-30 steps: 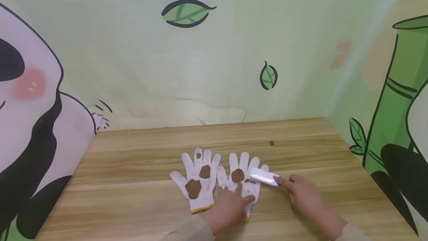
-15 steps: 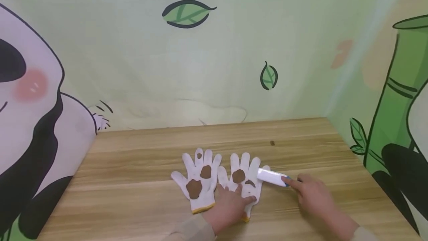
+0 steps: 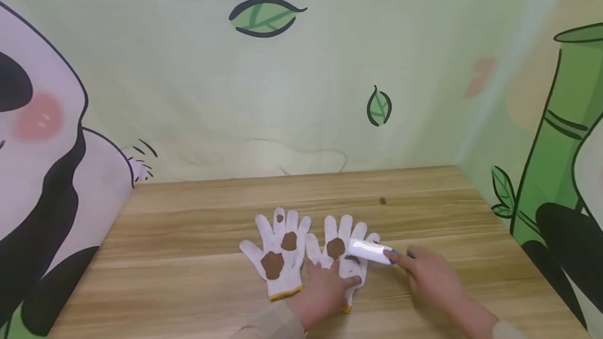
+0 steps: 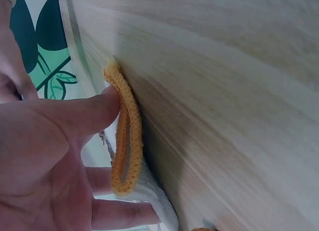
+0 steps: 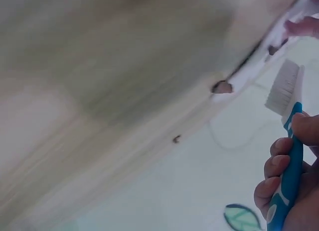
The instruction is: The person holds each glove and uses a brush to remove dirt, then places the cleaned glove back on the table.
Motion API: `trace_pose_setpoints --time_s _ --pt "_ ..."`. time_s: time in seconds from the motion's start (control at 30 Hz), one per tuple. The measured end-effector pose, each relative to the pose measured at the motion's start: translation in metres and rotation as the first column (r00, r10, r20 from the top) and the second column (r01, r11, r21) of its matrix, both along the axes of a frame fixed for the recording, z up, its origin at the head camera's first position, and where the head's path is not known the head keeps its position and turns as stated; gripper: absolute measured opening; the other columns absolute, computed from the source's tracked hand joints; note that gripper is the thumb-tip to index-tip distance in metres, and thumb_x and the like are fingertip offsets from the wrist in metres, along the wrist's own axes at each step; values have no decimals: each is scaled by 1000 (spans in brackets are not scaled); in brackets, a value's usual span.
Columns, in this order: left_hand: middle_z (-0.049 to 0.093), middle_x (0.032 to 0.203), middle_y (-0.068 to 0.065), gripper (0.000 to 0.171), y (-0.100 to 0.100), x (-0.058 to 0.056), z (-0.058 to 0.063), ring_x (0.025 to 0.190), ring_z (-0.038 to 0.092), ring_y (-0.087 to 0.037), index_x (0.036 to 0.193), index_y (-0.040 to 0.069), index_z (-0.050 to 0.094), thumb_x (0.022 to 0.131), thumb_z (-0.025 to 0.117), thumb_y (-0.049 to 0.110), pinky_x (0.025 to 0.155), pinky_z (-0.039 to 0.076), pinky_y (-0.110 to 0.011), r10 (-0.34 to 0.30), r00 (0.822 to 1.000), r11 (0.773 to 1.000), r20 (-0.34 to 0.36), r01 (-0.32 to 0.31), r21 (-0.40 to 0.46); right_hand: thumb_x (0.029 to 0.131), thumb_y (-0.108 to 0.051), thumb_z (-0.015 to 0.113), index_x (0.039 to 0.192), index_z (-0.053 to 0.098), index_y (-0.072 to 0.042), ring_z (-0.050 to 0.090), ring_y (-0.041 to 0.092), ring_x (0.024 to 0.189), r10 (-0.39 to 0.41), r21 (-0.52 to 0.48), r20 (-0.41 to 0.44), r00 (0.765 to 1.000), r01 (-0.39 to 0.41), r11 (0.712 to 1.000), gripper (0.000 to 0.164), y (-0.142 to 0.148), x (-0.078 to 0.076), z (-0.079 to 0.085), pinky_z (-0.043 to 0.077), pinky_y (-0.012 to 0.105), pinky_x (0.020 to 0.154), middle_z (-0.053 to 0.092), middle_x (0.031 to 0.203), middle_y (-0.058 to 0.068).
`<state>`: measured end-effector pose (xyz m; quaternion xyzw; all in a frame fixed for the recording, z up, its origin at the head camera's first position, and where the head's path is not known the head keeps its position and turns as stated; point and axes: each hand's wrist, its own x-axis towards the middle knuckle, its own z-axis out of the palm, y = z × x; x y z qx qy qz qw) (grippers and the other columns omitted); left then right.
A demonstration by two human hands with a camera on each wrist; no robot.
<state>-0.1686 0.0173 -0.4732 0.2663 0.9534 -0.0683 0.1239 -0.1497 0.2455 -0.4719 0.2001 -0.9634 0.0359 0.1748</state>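
Hands x2: left hand (image 3: 325, 289), right hand (image 3: 431, 276). White knit gloves (image 3: 291, 275) x2, yellow cuff (image 3: 285, 293) x1 each. Scrub brush (image 3: 369, 251) x1. Brown patches (image 3: 272, 266): 3 on one glove, at least 2 on the other, exact count unclear, brush covers part. Loose brown speck (image 3: 382, 201) x1. Wood tabletop (image 3: 198, 234) x1. Back-wall printed leaves (image 3: 265, 17) x2. Printed bamboo stalk (image 3: 548, 171) x1, printed sprig (image 3: 503, 192) beside it x1.

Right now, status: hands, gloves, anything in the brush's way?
Left hand on right white knit glove; right hand gripping blue-handled brush over it. Brown patches there and on left glove. Possible obstruction: left hand, close to brush.
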Motion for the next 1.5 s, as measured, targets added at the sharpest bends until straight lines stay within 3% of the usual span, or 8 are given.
trace_pose_setpoints --time_s 0.17,0.43,0.6,0.77,1.0,1.2,1.4,1.5 --pt "56 153 0 52 3 -1 2 129 64 -40 137 63 52 90 70 48 109 43 -68 -5 1000 1000 -1 5 -20 80 -3 77 118 77 -32 31 7 60 35 44 37 999 -37 998 48 -5 -5 -1 33 22 54 40 69 -7" --pt "54 155 2 52 3 -2 5 128 65 -37 137 65 49 91 68 50 110 42 -68 -6 1000 999 -6 6 -51 82 -8 80 121 76 -34 29 7 60 -18 42 31 999 17 999 47 1 -2 4 29 20 52 38 70 -8" --pt "55 155 0 53 5 -1 2 129 64 -39 137 64 50 91 69 47 110 40 -69 8 1000 1000 15 -8 -18 83 -7 77 118 77 -32 30 7 60 1 33 78 997 -4 999 44 -3 2 -3 31 21 52 41 71 -7" --pt "55 155 0 53 5 -1 1 127 65 -39 136 64 52 89 71 49 109 41 -68 6 1000 1000 8 -6 -13 80 -6 81 115 78 -35 28 7 59 -64 34 25 998 63 997 45 3 6 3 28 21 50 39 69 -8" --pt "56 153 1 55 7 -1 2 128 65 -38 136 63 52 86 73 53 108 42 -69 2 1000 1000 3 -2 -13 79 -3 76 119 77 -30 32 7 60 19 51 105 994 -25 998 49 -3 1 2 31 21 51 42 70 -7" --pt "53 157 0 56 8 -1 2 131 62 -41 135 66 51 86 73 51 110 39 -69 32 999 999 28 -32 -6 80 -6 81 118 77 -34 30 7 58 -51 34 65 997 49 998 47 2 4 5 29 22 49 40 69 -8" --pt "56 154 -1 56 8 -2 0 127 65 -39 136 65 51 86 72 52 107 43 -70 -18 1000 1000 -14 18 -10 79 -1 74 120 76 -32 30 6 58 -12 53 112 994 6 999 51 1 1 0 29 20 49 42 70 -7" --pt "56 153 0 55 8 -2 -1 126 66 -38 135 67 50 87 72 51 106 44 -69 -22 999 1000 -39 21 -18 75 1 77 115 78 -32 28 8 57 -43 58 74 996 39 998 52 7 7 3 27 21 48 39 68 -7"
